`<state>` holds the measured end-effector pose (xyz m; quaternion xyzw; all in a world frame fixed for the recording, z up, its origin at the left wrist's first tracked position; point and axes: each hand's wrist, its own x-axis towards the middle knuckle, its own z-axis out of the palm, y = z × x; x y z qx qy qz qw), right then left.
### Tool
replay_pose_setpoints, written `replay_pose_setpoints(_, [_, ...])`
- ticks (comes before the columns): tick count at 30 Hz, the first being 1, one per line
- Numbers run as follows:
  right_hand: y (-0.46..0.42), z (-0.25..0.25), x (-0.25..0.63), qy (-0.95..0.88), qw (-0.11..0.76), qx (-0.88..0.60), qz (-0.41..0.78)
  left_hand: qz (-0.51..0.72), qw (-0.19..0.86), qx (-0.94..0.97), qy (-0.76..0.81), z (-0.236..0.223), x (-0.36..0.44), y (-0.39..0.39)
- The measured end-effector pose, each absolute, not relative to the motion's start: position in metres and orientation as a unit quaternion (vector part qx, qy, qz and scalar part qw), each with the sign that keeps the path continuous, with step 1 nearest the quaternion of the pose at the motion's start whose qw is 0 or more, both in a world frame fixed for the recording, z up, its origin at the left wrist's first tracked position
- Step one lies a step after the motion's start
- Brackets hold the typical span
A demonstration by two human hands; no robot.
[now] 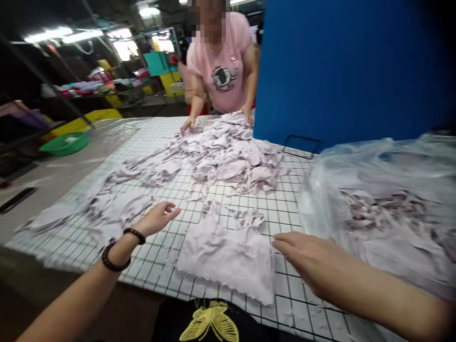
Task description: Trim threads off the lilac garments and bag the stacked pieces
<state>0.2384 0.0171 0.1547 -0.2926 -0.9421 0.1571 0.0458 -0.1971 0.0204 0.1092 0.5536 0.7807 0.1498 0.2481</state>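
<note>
A pale lilac tank top lies spread on the table in front of me, its straps pointing away from me. Off its upper left side, my left hand hovers with fingers loosely bent and apart from the thumb, holding nothing. My right hand is beside the top's right edge, fingers stretched out and nothing visible in it; whether it touches the cloth I cannot tell. More crumpled lilac garments lie to the left of my left hand.
The white table has a black grid. A heap of lilac garments lies farther back, with a co-worker's hands on it. At right stands a clear plastic bag of garments, behind it a blue panel. A green basin and phone-like black object lie left.
</note>
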Motion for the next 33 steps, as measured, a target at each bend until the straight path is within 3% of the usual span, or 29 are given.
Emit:
replay_pose_setpoints(7, [0.046,0.111,0.012,-0.982,-0.04,0.074,0.168,0.345,0.276,0.372,0.816,0.081,-0.223,-0.126])
replay_pose_setpoints(11, [0.045,0.085,-0.066,-0.965,-0.2,0.117,0.123,0.392,0.33,0.343,0.788,0.076,-0.214,-0.174])
replay_pose_setpoints(15, [0.037,0.074,-0.086,-0.943,-0.305,0.124,0.051,0.416,0.354,0.293,0.785,0.057,-0.226,-0.214])
replay_pose_setpoints(20, [0.033,0.069,-0.092,-0.943,-0.285,0.166,0.044,0.427,0.373,0.262,0.781,0.039,-0.244,-0.225])
replay_pose_setpoints(25, [0.028,0.066,-0.098,-0.926,-0.335,0.157,0.073,0.434,0.386,0.294,0.759,0.047,-0.245,-0.2])
replay_pose_setpoints(29, [0.026,0.068,-0.097,-0.928,-0.318,0.185,0.057,0.447,0.405,0.317,0.732,0.047,-0.238,-0.186])
replay_pose_setpoints(33, [0.034,0.07,-0.097,-0.92,-0.342,0.155,0.116,0.463,0.444,0.308,0.703,0.042,-0.225,-0.178])
